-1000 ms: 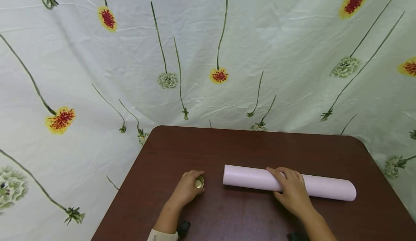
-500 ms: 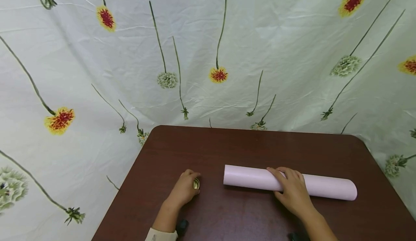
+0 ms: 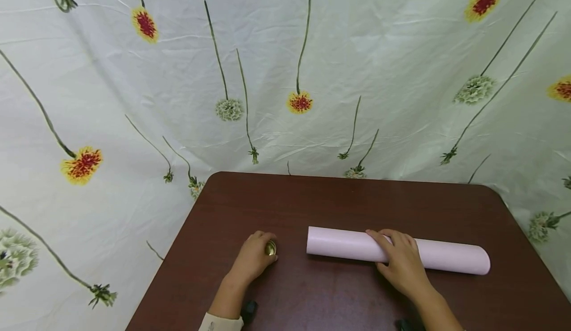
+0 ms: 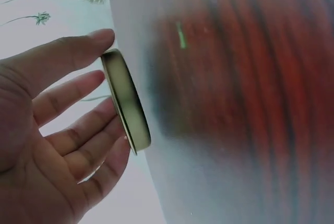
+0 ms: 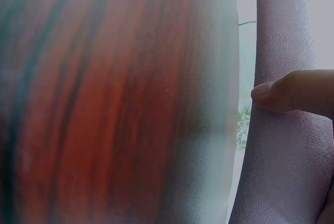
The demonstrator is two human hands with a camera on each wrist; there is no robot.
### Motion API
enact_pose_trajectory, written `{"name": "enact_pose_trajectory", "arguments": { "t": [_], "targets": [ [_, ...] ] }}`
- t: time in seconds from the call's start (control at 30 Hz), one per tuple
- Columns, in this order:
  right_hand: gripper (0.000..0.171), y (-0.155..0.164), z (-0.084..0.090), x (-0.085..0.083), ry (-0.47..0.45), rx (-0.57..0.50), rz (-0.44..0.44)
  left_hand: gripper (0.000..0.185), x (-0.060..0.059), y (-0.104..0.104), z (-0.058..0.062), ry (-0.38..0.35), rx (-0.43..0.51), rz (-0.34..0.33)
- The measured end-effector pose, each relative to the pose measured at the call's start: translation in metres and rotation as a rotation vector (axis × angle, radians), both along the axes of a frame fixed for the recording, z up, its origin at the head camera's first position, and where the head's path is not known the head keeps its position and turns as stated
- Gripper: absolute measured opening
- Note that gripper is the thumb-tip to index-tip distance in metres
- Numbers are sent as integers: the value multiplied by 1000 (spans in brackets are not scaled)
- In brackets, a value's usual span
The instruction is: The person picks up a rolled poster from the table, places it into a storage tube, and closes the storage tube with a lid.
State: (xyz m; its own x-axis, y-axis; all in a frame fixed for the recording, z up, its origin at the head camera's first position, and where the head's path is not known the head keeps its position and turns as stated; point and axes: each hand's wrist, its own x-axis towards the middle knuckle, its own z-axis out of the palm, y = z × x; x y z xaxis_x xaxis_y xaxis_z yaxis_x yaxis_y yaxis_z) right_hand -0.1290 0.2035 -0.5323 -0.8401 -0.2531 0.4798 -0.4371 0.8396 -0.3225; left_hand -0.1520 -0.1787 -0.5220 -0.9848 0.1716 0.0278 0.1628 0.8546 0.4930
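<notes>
My left hand [image 3: 254,255] pinches a round, shallow gold metal lid [image 3: 270,248] by its rim on the left part of the table. In the left wrist view the lid [image 4: 127,101] stands on edge, thumb at one end and fingers at the other, a little off the tabletop with a dark shadow below. My right hand [image 3: 401,261] grips a long pale pink tube [image 3: 450,256] near its middle, fingers over the top and thumb on the near side. The tube lies crosswise on the table; in the right wrist view my thumb presses its textured surface [image 5: 287,156].
A dark reddish-brown table [image 3: 285,197] with rounded corners bears it all. Behind and to the left hangs a white flower-printed cloth [image 3: 178,88]. Dark objects, only partly visible, show near my wrists at the bottom, one a small black piece [image 3: 249,311].
My left hand shifted slightly left with the lid, turning it more on edge, then came back a little right with its face showing more. My right hand and the tube look still.
</notes>
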Motion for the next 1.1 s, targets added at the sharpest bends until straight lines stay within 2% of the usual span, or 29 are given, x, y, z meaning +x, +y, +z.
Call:
{"name": "enact_pose_trajectory", "arguments": {
  "t": [0.17,0.4,0.63,0.83,1.1],
  "targets": [
    [95,0,1,0,0,3,-1,45,0,2,4,16,13,32],
    [94,1,3,0,10,5,-5,45,0,5,9,25,171,28],
    [95,1,3,0,5,-1,-7,45,-1,5,6,54,255,40],
    [95,-2,3,2,-5,-4,-6,53,2,7,7,2,314,52],
    [95,-3,4,2,-4,1,-5,56,2,11,7,-65,454,62]
  ]
}}
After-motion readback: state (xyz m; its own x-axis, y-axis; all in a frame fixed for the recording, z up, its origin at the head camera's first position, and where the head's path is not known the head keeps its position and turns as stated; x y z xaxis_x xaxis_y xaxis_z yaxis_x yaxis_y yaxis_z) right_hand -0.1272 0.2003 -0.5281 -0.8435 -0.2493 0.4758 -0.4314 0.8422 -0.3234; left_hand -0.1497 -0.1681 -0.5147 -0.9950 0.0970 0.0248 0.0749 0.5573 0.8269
